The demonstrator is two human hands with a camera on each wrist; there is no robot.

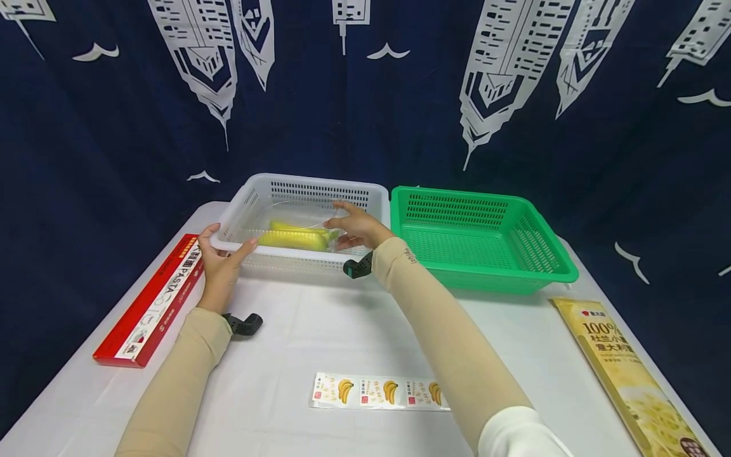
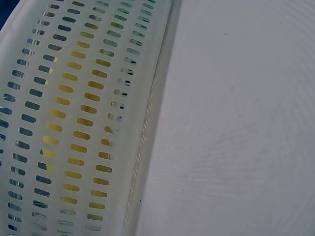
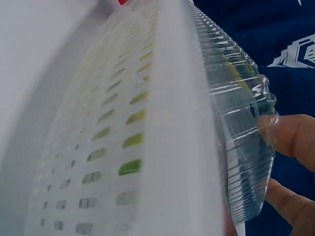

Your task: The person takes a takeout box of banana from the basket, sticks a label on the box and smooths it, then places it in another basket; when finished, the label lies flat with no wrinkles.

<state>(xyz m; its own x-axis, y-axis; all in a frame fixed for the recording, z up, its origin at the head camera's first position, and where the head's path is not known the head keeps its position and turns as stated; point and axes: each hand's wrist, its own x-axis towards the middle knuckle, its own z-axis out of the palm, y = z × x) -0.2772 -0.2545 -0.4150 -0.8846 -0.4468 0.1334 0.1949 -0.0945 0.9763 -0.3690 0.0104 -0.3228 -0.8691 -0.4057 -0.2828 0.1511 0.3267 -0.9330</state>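
Observation:
A white slotted plastic basket [image 1: 320, 254] stands at the back of the table. My left hand [image 1: 219, 270] holds its front left corner, thumb on the front rim and fingers at the left side. Inside it is a clear ribbed plastic box [image 3: 241, 128], with long yellow produce [image 1: 294, 239], greenish at the right end, showing in or behind the clear plastic. Reaching over the front rim, my right hand [image 1: 360, 226] grips the right end of the clear box; two of its fingertips touch the ribbed plastic in the right wrist view. The left wrist view shows yellow through the basket's slots.
A green basket [image 1: 485, 279] stands right beside the white one. A red pasta box [image 1: 154, 301] lies at the left, and a yellow pasta packet [image 1: 628, 381] at the right edge. A strip of banana stickers [image 1: 377, 391] lies near the front, partly under my right forearm.

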